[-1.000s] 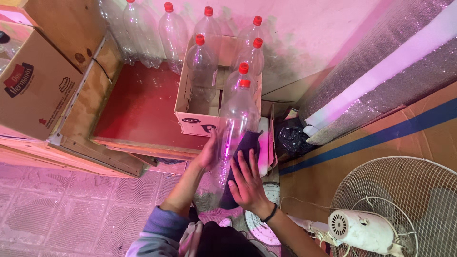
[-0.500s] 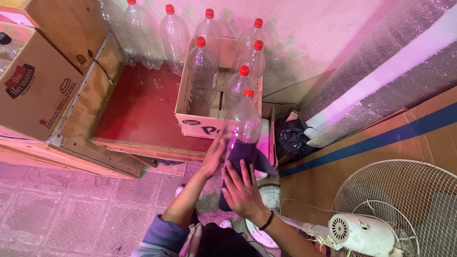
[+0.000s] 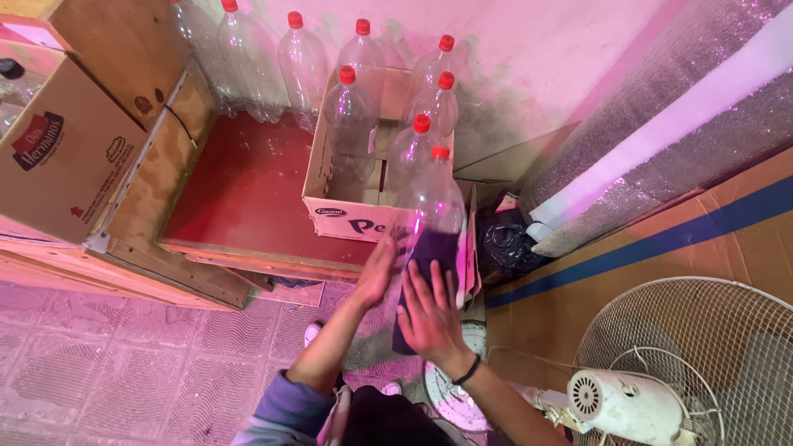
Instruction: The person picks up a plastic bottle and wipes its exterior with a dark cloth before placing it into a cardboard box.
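Both hands clasp one clear plastic bottle (image 3: 431,216) with a red cap, held upright just near of the open cardboard box (image 3: 347,216). Left hand (image 3: 379,268) lies flat against the bottle's left side, fingers together; right hand (image 3: 427,311) is spread open, pressing a dark purple label (image 3: 433,248) onto the bottle's lower front. A black band circles the right wrist.

Head view, counts: three red-capped bottles (image 3: 350,124) stand inside the box; four more (image 3: 299,62) line the far pink wall. All are clear, ribbed and empty-looking.

Surroundings: a shallow wooden tray with a red floor (image 3: 239,190) lies left of the box; a second printed carton (image 3: 62,161) sits at far left. A glittery rolled sheet (image 3: 661,124) leans at right, a black bag (image 3: 504,244) at its foot. A white wire-caged fan (image 3: 661,372) occupies the near right, on brown cardboard flooring; textured tiles cover the near left.
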